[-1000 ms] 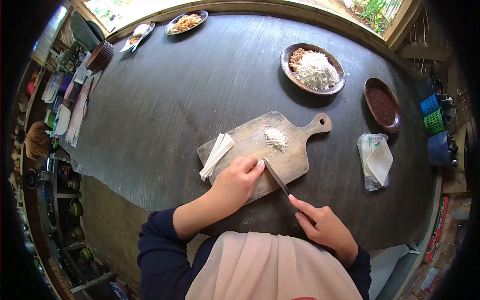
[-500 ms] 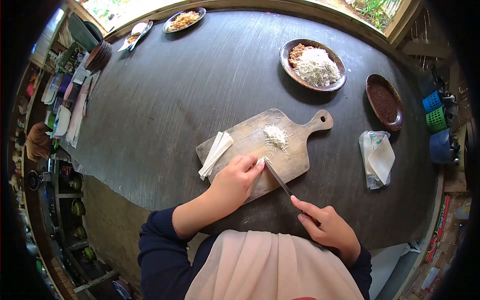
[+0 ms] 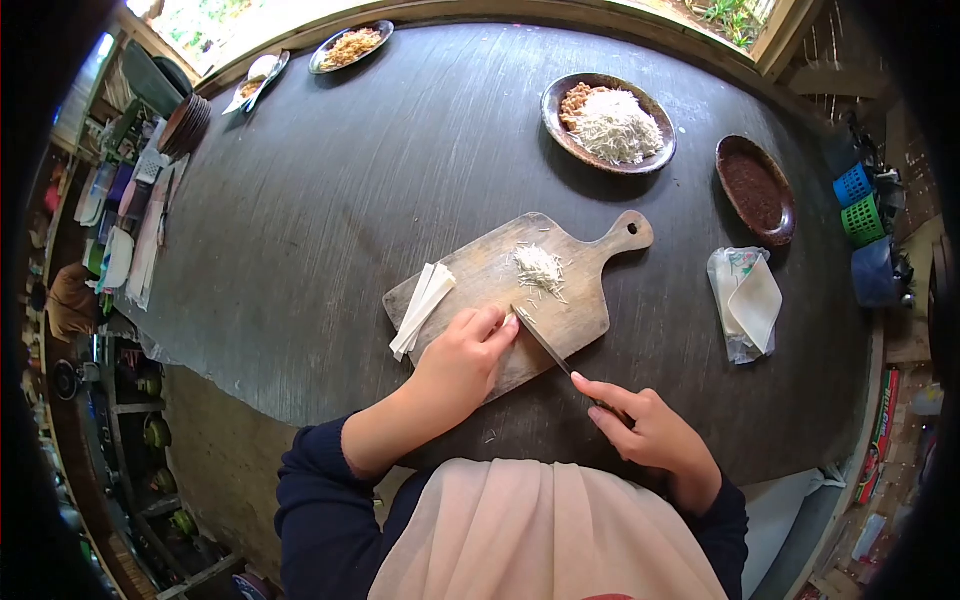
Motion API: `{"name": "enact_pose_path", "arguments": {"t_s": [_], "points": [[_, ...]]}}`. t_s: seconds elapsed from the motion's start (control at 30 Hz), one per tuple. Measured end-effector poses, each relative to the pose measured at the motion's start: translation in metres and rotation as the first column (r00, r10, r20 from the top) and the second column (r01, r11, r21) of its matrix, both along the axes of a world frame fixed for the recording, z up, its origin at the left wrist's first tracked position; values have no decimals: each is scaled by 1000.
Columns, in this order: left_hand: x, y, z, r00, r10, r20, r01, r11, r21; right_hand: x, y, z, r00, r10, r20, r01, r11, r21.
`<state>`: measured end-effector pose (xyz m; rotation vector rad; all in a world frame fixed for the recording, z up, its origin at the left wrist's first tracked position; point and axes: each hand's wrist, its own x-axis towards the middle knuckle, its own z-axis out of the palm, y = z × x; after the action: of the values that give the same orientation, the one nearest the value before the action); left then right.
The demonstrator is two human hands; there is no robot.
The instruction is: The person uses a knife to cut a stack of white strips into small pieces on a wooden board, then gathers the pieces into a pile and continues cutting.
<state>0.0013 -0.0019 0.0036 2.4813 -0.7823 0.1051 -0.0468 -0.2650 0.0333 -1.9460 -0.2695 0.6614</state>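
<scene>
My left hand is closed near the front edge of a wooden cutting board, its fingertips pinching a white strip that is mostly hidden. Wrapped around a knife handle, my right hand holds the knife with its blade on the board, the tip right beside my left fingertips. Thin white shreds lie in a small pile in the middle of the board. Several flat white strips rest along the board's left end.
Beyond the board stands a round plate heaped with white shreds and brown pieces. To the right are an oval dish of dark brown crumbs and a plastic packet with a folded white sheet. Another plate sits at the back left.
The view has shifted slightly, so the table things appear a little further left. The knife tip shows a bit past my left fingertips. Both hands keep their holds.
</scene>
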Motion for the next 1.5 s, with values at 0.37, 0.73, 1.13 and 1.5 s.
{"name": "enact_pose_path", "arguments": {"t_s": [0.37, 0.73, 1.13, 1.5], "points": [[0, 3, -6, 1000, -12, 20, 12, 1000, -28, -2, -4, 2, 995, 0, 96, 4, 999, -49], [1, 3, -11, 998, -26, 51, 24, 999, 28, -4, -6, 9, 999, 36, -24, -37, 999, -28], [2, 1, -9, 998, -15, 63, 17, 1000, -18, 0, -12, 10, 998, 64, -2, -64, 997, -36], [-1, 0, -12, 996, -6, 88, 8, 1000, -16, 1, -13, 12, 990, 111, -84, -112, 994, -1]]}}
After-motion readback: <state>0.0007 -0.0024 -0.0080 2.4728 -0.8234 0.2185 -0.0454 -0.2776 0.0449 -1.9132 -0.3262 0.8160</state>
